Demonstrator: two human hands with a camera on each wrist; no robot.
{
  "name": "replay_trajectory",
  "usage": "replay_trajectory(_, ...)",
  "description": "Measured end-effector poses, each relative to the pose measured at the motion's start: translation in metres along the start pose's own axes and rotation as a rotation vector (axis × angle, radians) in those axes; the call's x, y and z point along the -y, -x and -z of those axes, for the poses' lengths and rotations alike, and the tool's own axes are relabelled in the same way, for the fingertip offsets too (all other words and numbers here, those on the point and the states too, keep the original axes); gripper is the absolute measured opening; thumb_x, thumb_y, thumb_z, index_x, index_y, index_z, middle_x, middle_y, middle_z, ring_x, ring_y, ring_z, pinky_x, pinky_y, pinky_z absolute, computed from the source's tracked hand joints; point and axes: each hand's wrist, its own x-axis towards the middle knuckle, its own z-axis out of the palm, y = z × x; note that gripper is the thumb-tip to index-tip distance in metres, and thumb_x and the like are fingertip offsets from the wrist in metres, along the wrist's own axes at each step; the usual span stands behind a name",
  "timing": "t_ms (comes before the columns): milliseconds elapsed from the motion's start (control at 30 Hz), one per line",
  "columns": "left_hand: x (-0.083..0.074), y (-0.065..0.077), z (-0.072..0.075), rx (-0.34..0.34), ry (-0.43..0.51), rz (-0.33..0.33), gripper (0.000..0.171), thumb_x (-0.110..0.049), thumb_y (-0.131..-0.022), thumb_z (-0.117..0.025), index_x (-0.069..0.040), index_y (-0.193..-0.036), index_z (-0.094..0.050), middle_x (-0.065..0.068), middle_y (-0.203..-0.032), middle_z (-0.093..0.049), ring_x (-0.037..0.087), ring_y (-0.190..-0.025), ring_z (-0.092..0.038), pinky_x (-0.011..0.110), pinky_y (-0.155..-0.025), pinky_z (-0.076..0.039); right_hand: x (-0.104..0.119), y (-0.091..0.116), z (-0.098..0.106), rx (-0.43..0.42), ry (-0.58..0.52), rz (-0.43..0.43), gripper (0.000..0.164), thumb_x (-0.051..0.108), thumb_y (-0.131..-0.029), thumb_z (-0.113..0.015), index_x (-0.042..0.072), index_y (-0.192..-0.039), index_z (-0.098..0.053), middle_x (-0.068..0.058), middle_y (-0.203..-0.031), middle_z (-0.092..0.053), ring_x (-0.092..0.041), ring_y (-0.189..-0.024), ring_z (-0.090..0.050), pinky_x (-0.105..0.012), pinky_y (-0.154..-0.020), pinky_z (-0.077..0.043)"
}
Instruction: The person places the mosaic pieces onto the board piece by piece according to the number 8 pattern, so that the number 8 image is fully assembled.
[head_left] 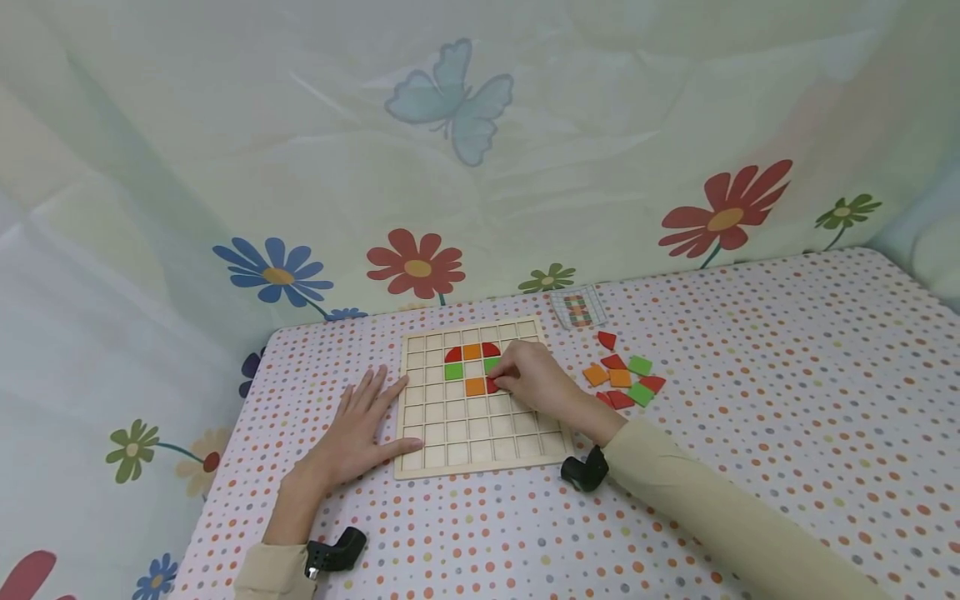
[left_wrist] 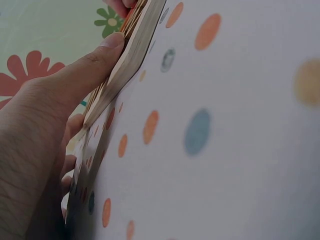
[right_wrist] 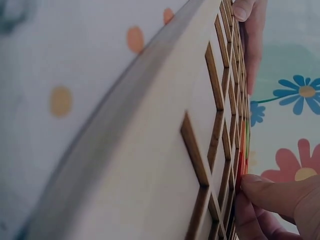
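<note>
A wooden grid board (head_left: 457,433) lies on the table, its upper middle squares holding orange, green and red tiles. My right hand (head_left: 542,383) reaches over its right side, thumb and fingertips pinching a red quarter-circle tile (head_left: 491,386) at a square right of the lower orange tile (head_left: 476,387). In the right wrist view, the red tile (right_wrist: 240,172) shows partly behind the thumb. My left hand (head_left: 358,437) lies with fingers spread at the board's left edge, thumb (left_wrist: 95,60) resting on the frame. Above the pinched tile, a green tile (head_left: 491,364) is partly covered by the right hand.
Loose tiles, such as a green square (head_left: 640,365) and an orange square (head_left: 595,375), lie scattered right of the board. A printed pattern card (head_left: 596,307) lies behind it near the flowered backdrop (head_left: 570,167). The tablecloth (head_left: 787,367) is dotted.
</note>
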Motion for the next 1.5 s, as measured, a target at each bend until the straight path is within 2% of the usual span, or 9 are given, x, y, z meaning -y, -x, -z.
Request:
replay_trajectory(133,-0.001,0.0,0.001,-0.005,0.005,-0.003,0.101,-0.068,-0.089,-0.068,-0.019,-0.167,-0.029,0.017,-0.175,-0.012,0.039,-0.161,-0.004,0.061,-0.129,-0.002,-0.001,0.001,0.001,0.001,-0.002,0.011,0.014,-0.005,-0.092,-0.075,0.002,-0.101,-0.083,-0.005,-0.096,-0.07,-0.018,-0.089,-0.06,-0.028,-0.075,-0.049)
replay_trajectory(267,-0.002,0.001,0.001,0.006,0.015,-0.006,0.101,-0.068,-0.089,-0.067,-0.019,-0.168,-0.028,0.017,-0.175,-0.01,0.038,-0.161,-0.002,0.061,-0.129,-0.001,-0.008,0.011,0.007,0.01,-0.056,0.065,0.015,-0.006,-0.094,-0.074,0.0,-0.105,-0.082,-0.006,-0.1,-0.07,-0.019,-0.092,-0.062,-0.028,-0.079,-0.052)
replay_trajectory(433,-0.002,0.002,0.001,0.004,0.01,-0.004,0.102,-0.069,-0.088,-0.068,-0.019,-0.168,-0.028,0.017,-0.175,-0.011,0.039,-0.161,-0.002,0.061,-0.129,-0.002,-0.022,0.03,0.025,-0.015,-0.094,0.094,0.016,-0.007,-0.094,-0.072,-0.001,-0.107,-0.08,-0.006,-0.102,-0.068,-0.02,-0.092,-0.064,-0.027,-0.08,-0.057)
replay_trajectory(500,-0.001,0.002,0.001,-0.002,0.007,-0.006,0.102,-0.069,-0.088,-0.068,-0.019,-0.167,-0.028,0.018,-0.174,-0.011,0.04,-0.161,-0.003,0.062,-0.129,-0.003,-0.027,0.039,0.035,-0.025,-0.088,0.074,0.017,-0.006,-0.094,-0.071,0.0,-0.107,-0.08,-0.005,-0.1,-0.068,-0.019,-0.089,-0.064,-0.026,-0.077,-0.058)
replay_trajectory(733,0.0,0.002,0.0,0.002,0.0,0.0,0.102,-0.069,-0.089,-0.067,-0.018,-0.167,-0.028,0.018,-0.174,-0.011,0.04,-0.161,-0.004,0.062,-0.129,-0.003,-0.043,0.075,0.071,-0.032,0.021,0.044,0.014,-0.001,-0.092,-0.077,0.005,-0.104,-0.08,-0.001,-0.095,-0.069,-0.015,-0.082,-0.06,-0.026,-0.069,-0.054)
replay_trajectory(900,-0.001,0.0,0.0,0.012,-0.005,-0.001,0.101,-0.07,-0.09,-0.066,-0.02,-0.168,-0.027,0.017,-0.175,-0.01,0.039,-0.161,-0.003,0.061,-0.129,-0.003,-0.054,0.092,0.086,-0.012,0.107,0.043,0.019,0.0,-0.086,-0.084,0.007,-0.103,-0.08,0.002,-0.095,-0.069,-0.016,-0.085,-0.063,-0.031,-0.072,-0.055)
replay_trajectory(1100,0.0,0.001,0.0,0.008,-0.003,0.004,0.101,-0.069,-0.089,-0.067,-0.019,-0.168,-0.028,0.017,-0.175,-0.01,0.039,-0.161,-0.003,0.062,-0.129,-0.002,-0.059,0.096,0.09,0.035,0.17,0.044,0.029,0.007,-0.081,-0.09,0.009,-0.109,-0.081,0.002,-0.101,-0.069,-0.016,-0.09,-0.06,-0.033,-0.076,-0.055)
replay_trajectory(1267,0.0,0.001,0.0,0.0,-0.009,0.003,0.101,-0.07,-0.089,-0.067,-0.019,-0.167,-0.028,0.018,-0.174,-0.012,0.04,-0.161,-0.004,0.063,-0.129,-0.003,-0.058,0.093,0.084,0.05,0.179,0.05,0.025,0.013,-0.083,-0.09,0.01,-0.106,-0.082,0.002,-0.1,-0.068,-0.018,-0.09,-0.056,-0.034,-0.075,-0.052)
replay_trajectory(1500,-0.001,0.0,0.0,0.018,-0.006,0.009,0.101,-0.069,-0.09,-0.066,-0.02,-0.168,-0.026,0.017,-0.175,-0.009,0.038,-0.161,-0.002,0.062,-0.129,-0.002,-0.059,0.09,0.077,0.039,0.198,0.049,0.019,0.007,-0.083,-0.088,0.011,-0.102,-0.082,0.001,-0.102,-0.069,-0.02,-0.094,-0.059,-0.037,-0.078,-0.054)
